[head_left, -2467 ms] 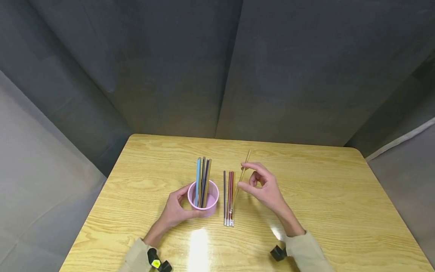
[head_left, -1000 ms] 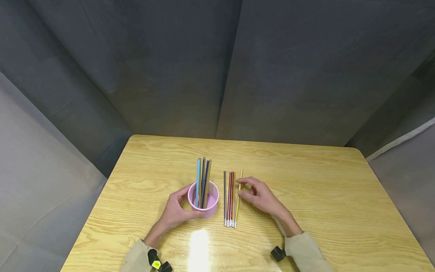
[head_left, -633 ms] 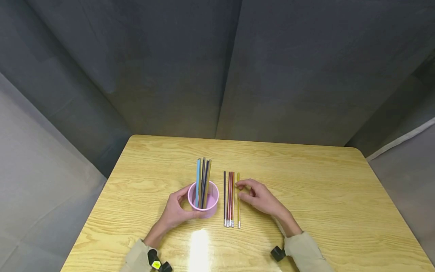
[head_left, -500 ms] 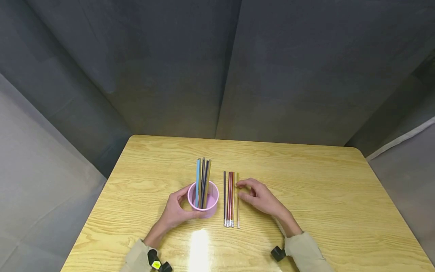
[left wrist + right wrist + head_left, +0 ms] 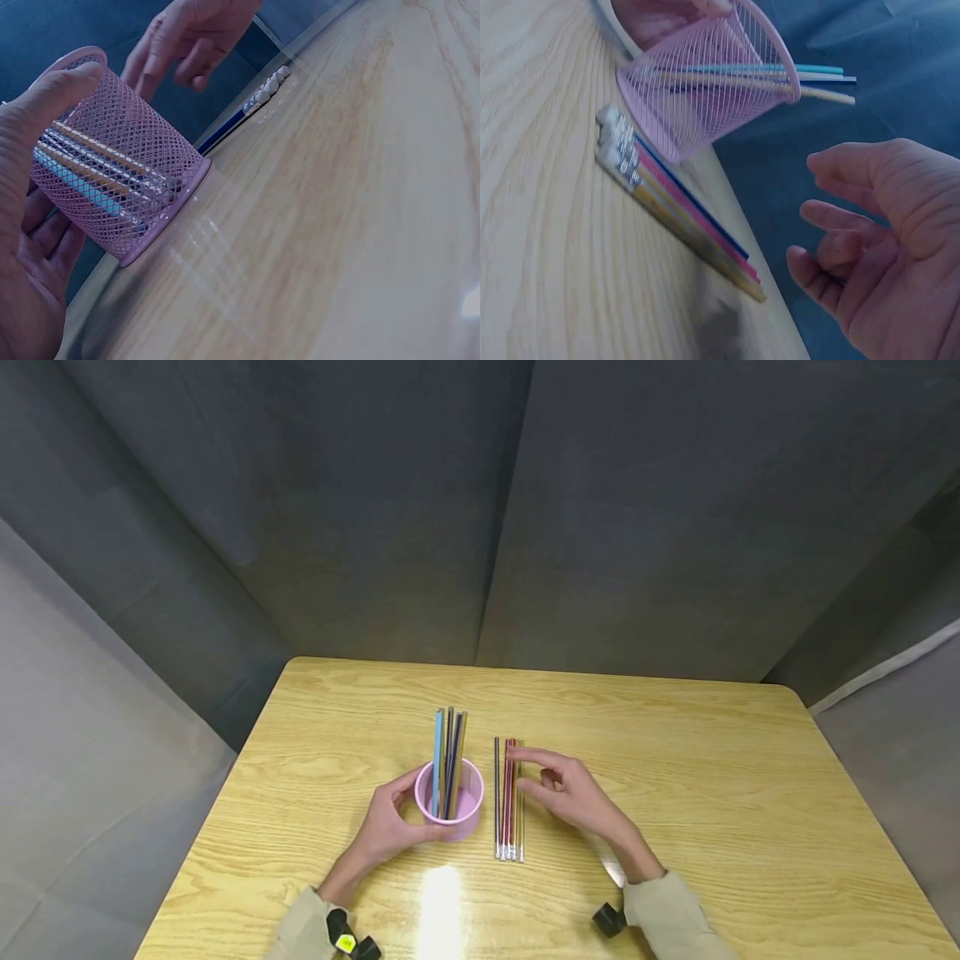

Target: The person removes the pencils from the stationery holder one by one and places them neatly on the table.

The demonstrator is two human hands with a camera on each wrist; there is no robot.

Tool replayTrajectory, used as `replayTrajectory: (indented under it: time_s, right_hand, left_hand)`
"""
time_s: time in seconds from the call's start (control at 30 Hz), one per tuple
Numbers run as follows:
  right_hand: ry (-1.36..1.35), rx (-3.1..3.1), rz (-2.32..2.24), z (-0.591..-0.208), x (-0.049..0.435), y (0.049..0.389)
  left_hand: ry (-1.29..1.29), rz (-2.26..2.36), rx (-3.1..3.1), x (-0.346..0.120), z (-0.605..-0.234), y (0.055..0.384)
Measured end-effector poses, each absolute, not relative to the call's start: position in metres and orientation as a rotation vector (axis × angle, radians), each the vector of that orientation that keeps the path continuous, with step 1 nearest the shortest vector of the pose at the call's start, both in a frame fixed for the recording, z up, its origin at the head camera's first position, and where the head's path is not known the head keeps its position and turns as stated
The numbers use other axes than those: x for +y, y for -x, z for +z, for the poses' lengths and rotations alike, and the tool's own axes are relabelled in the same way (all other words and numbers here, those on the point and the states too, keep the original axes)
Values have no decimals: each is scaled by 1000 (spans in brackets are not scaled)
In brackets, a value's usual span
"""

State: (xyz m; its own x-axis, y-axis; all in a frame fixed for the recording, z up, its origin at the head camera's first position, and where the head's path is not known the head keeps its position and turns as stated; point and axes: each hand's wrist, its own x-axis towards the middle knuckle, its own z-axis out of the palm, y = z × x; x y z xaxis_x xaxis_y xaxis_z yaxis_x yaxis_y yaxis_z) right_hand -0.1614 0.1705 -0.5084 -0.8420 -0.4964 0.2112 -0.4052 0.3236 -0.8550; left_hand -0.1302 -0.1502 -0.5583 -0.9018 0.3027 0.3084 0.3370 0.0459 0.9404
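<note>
My left hand (image 5: 393, 828) grips a pink mesh pencil cup (image 5: 161, 127), thumb over the rim and fingers round the far side. The cup stands upright on the table with several pencils (image 5: 459, 735) in it, light blue, dark blue and gold. To its right, a row of pencils (image 5: 512, 810) lies side by side, eraser ends toward me: dark blue, red and yellow. Over that row hovers my right hand (image 5: 576, 789), its fingers loosely bent with nothing between them. The right wrist view shows these fingers (image 5: 855, 161) apart from the pencils.
The wooden table (image 5: 712, 793) reaches back to a dark grey curtain (image 5: 375, 527). A lighter grey cloth (image 5: 97, 760) hangs at the left side. Black wrist cameras (image 5: 611, 920) sit by both sleeves.
My right hand set a yellow pencil down at the right end of the row, slid it left against the others, then let go and lifted slightly. The left hand and cup stayed put.
</note>
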Motion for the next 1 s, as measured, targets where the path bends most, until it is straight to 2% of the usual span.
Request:
replayTrajectory:
  time_s: [0.47,1.0]
  right_hand:
    - [1021,2407,-1679,-492,138,162]
    - [1085,2338,-1684,-487,120,166]
  left_hand:
    - [703,-1994,-2287,-151,-560,131]
    - [711,-1999,-2279,-151,-560,131]
